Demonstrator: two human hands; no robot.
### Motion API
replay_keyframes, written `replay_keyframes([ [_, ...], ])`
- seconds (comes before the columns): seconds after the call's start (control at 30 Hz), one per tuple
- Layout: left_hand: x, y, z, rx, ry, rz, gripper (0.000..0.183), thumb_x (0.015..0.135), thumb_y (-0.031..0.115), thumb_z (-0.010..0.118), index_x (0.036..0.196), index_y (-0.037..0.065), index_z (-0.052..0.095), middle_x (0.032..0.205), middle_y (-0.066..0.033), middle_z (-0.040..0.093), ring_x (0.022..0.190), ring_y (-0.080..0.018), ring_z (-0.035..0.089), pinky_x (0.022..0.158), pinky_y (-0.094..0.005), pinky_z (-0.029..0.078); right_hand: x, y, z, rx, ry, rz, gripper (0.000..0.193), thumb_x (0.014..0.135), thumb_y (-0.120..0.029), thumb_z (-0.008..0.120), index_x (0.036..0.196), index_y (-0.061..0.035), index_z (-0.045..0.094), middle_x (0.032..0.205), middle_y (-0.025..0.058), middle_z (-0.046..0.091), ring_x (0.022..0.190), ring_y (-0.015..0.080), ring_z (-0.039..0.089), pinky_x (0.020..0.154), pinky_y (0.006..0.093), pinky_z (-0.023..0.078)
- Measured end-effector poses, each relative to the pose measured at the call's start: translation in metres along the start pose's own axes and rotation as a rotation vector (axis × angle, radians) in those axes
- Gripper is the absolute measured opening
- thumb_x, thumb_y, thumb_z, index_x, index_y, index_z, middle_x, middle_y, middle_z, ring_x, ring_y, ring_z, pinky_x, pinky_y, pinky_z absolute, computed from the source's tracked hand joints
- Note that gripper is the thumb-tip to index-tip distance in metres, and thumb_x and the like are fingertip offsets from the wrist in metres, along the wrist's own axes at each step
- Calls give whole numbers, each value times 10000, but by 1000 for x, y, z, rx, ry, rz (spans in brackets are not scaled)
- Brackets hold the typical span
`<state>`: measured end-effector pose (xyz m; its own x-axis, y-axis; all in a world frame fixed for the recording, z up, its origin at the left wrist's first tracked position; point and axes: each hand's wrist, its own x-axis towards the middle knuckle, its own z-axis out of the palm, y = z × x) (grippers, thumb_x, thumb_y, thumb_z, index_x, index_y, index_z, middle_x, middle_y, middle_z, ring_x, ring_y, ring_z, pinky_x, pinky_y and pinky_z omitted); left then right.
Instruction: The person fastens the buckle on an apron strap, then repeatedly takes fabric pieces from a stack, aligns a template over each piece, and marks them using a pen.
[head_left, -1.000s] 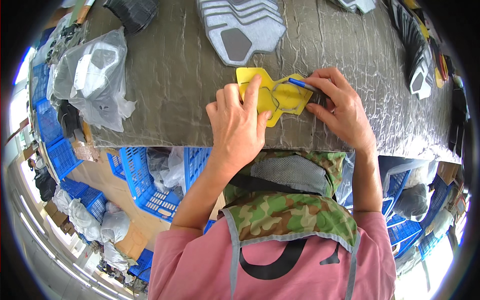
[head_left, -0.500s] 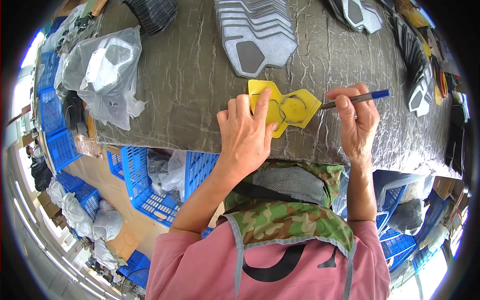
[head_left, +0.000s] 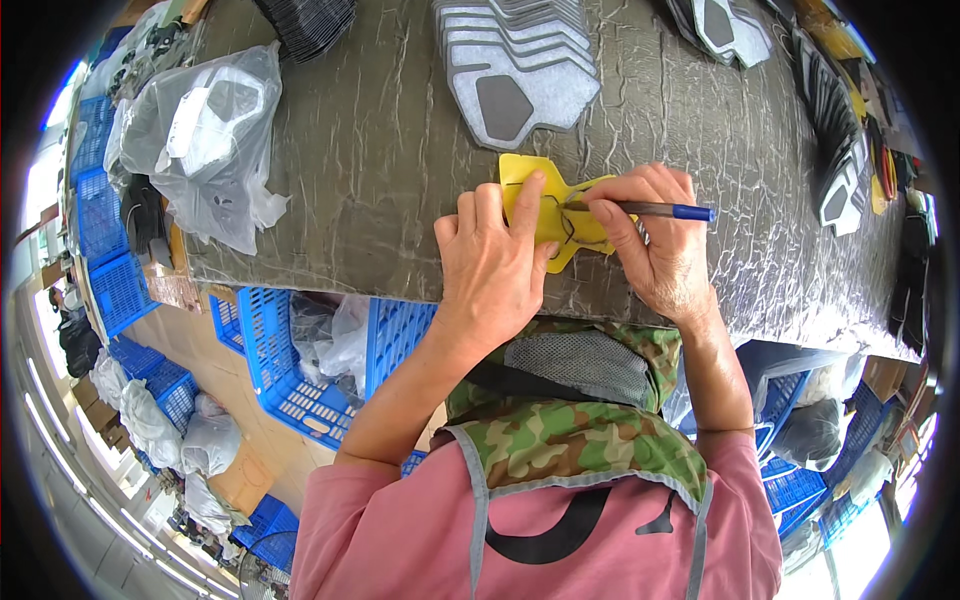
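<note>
A yellow template [head_left: 527,207] with angled edges and dark drawn lines lies on the dark table near its front edge. My left hand [head_left: 490,265] holds it down, with the index finger stretched over its left part and the thumb at its lower edge. Pinched in my right hand [head_left: 665,245] is a pen [head_left: 650,209] with a blue cap end, its tip on the middle of the template. That hand covers the template's right part. Just beyond lies a fanned stack of grey cut pieces [head_left: 545,95], each with a dark five-sided patch. What lies under the template is hidden.
At the left of the table [head_left: 350,170] sits a clear plastic bag [head_left: 225,150] with a pale piece inside. More stacked pieces [head_left: 735,35] lie at the far right and along the right edge [head_left: 843,185]. Blue crates [head_left: 300,390] stand below the table.
My right hand has moved left with the pen, from beyond the template's right corner onto its middle. My left hand stays pressed on the template.
</note>
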<state>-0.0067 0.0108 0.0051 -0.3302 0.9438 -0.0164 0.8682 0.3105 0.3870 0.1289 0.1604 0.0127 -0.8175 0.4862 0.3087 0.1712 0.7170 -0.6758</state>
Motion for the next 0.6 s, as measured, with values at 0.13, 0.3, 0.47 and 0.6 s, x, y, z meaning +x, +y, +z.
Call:
replay_keyframes([
  [0.13,1,1,0,-3,-1,-3,690,840,227,752,1446,68,464,1103,-129,469,1017,-292,481,812,-431,328,2,0,-2,-49,51,13,69,906,-134,702,950,-92,669,870,17,661,796,245,612,803,388,425],
  [0.3,0,1,-1,0,-2,1,690,841,231,753,1446,67,465,1097,-129,468,1014,-291,481,811,-431,327,3,0,-2,-23,35,4,59,909,-129,696,944,-96,660,862,11,656,794,242,612,812,385,422],
  [0.47,0,0,-1,3,2,5,681,845,231,749,1443,64,467,1091,-127,467,1004,-290,479,802,-431,325,6,4,-8,-146,49,-24,54,934,-111,649,933,-65,679,865,56,676,789,270,606,826,393,416],
  [0.6,1,2,-1,11,1,9,670,852,230,744,1440,61,470,1090,-127,470,998,-290,478,800,-430,326,6,3,-6,-157,77,-71,54,903,-133,701,921,-101,661,846,6,656,772,233,611,841,386,425],
])
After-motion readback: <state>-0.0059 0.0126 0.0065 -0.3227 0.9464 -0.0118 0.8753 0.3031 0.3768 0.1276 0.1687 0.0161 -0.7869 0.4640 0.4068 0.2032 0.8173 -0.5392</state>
